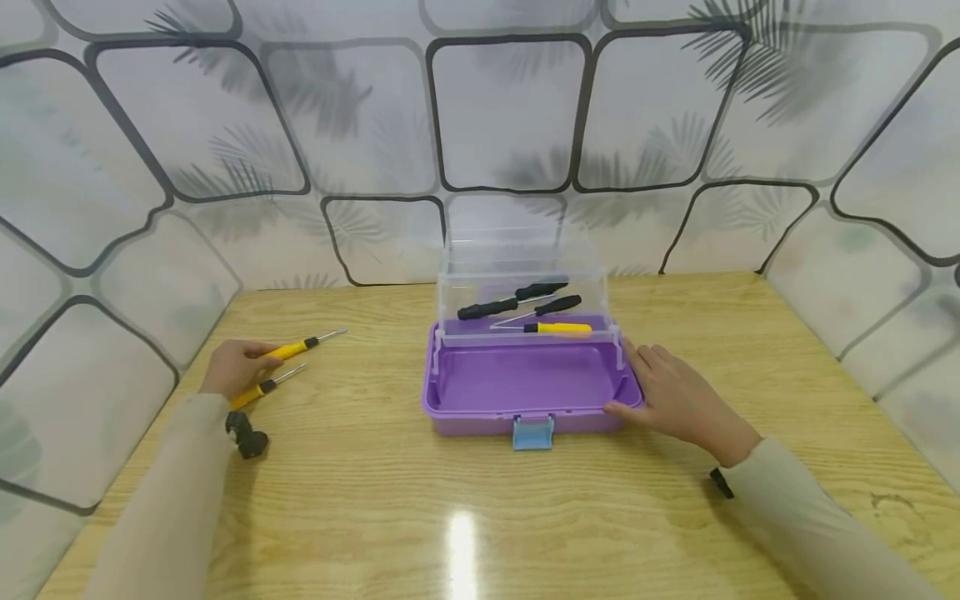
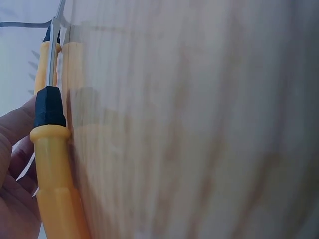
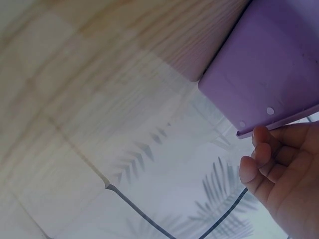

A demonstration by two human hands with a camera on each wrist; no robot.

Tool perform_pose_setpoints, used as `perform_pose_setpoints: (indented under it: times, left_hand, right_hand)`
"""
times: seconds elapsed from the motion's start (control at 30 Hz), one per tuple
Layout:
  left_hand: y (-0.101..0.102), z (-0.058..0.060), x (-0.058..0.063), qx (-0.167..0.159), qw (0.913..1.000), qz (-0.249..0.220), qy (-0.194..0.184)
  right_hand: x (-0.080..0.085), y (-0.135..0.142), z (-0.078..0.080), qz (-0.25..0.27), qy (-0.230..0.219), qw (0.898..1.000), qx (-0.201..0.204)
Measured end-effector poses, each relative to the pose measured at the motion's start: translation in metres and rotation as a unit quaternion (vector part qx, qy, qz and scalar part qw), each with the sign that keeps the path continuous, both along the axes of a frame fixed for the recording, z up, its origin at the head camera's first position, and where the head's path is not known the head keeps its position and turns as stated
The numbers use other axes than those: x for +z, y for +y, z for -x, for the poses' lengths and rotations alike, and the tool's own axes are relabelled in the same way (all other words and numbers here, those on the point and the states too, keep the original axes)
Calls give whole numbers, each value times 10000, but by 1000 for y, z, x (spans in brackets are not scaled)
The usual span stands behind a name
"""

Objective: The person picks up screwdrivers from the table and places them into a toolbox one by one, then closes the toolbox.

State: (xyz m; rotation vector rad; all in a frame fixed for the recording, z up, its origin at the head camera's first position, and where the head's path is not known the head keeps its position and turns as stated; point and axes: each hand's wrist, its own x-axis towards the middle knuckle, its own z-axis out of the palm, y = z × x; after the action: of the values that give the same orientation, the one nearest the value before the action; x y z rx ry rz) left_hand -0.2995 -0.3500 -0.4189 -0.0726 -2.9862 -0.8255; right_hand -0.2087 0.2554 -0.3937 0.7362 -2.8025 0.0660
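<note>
- Left hand [image 1: 236,367]: fingers pinched one yellow driver [image 1: 288,351], well left of the box [image 1: 480,424]; second yellow driver [image 1: 252,395] sat just beside.
- Right hand [image 1: 678,398]: relaxed fingers touched the box's right end.
- Clear tray [image 1: 517,338] held three black drivers [image 1: 558,304], another yellow driver [image 1: 562,328].
- I judged stowing partway: four in, two left on the tabletop [image 1: 360,500] side.

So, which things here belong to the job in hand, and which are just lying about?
Apparently in the job:
yellow screwdriver, held by the left hand
second yellow screwdriver, beside it
purple toolbox, touched by the right hand
screwdrivers in its clear tray

Just surroundings:
wooden table
patterned wall covering
</note>
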Motion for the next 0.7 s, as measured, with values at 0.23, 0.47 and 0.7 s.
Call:
perform_pose_setpoints:
  times: [0.23, 0.47, 0.7]
  left_hand:
    - [-3, 2, -3, 19, 10000, -50, -8]
    - [-3, 5, -3, 72, 9999, -109, -103]
    - [0, 6, 0, 78, 9998, -171, -28]
  right_hand:
    - [2, 0, 1, 9, 5, 10000, 14]
    - [4, 0, 1, -31, -90, 9999, -48]
    - [3, 0, 0, -22, -129, 9999, -71]
